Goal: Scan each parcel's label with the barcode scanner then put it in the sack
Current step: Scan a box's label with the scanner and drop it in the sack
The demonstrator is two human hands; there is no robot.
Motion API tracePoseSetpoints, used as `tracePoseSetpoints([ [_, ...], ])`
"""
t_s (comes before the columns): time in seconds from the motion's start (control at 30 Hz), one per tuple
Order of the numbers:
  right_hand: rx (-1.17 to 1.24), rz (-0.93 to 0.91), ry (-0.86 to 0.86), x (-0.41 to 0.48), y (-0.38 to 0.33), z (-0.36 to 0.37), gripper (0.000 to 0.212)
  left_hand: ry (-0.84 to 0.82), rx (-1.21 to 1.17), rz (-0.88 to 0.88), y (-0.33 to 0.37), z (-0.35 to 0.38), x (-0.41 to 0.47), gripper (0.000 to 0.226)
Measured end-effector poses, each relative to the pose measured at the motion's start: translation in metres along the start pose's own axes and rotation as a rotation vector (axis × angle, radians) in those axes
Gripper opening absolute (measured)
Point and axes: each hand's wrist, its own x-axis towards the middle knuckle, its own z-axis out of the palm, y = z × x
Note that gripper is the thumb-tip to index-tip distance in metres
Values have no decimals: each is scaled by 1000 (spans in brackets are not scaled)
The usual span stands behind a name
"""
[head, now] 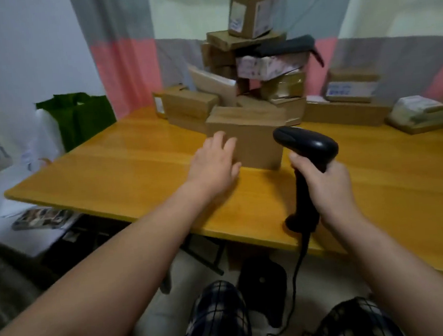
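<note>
1. Left grip [214,160]: open, fingers straight and slightly spread, palm down. Fingertips are at the left edge of the nearest box [252,138]; can't tell if they actually touch it.
2. Right grip [326,188]: wrapped round the scanner [306,144] handle, holding it upright. The head points away from me, just beside the box's near right corner.
3. Box: sits on the desk [107,164] between my two grips, in front of the pile [254,65].
4. Sack [77,119]: off the desk's far left end, well apart from the box, mouth open.
5. Materials:
   - Box: plain brown cardboard, rectangular, matte.
   - Scanner: black plastic, pistol shape, rounded head; the cable [297,276] hangs from the handle base below the desk edge.
   - Desk: smooth orange-yellow wood, slight sheen, rounded corner.
   - Sack: green, soft and crumpled.
   - Pile: brown cartons stacked unevenly, some with white labels.
</note>
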Motion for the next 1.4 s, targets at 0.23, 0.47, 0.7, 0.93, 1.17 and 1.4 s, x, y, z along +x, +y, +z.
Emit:
tracePoseSetpoints([
  [0.23,199,142,48,36,-9,-6,20,-96,27,-21,18,12,71,66],
  [0.47,361,227,35,44,-6,-6,32,22,-76,-27,18,6,-3,79],
  [0.7,346,267,11,39,-8,8,39,183,-441,-378,-13,5,-11,61],
  [0.93,353,283,-58,29,-6,19,31,66,-898,-618,-28,-1,5,79],
  [1.17,408,400,-132,35,-8,23,51,-137,-1054,-606,-32,-6,16,85],
  [1.4,597,280,-301,23,-18,34,24,-239,-853,-535,-33,-47,-2,68],
])
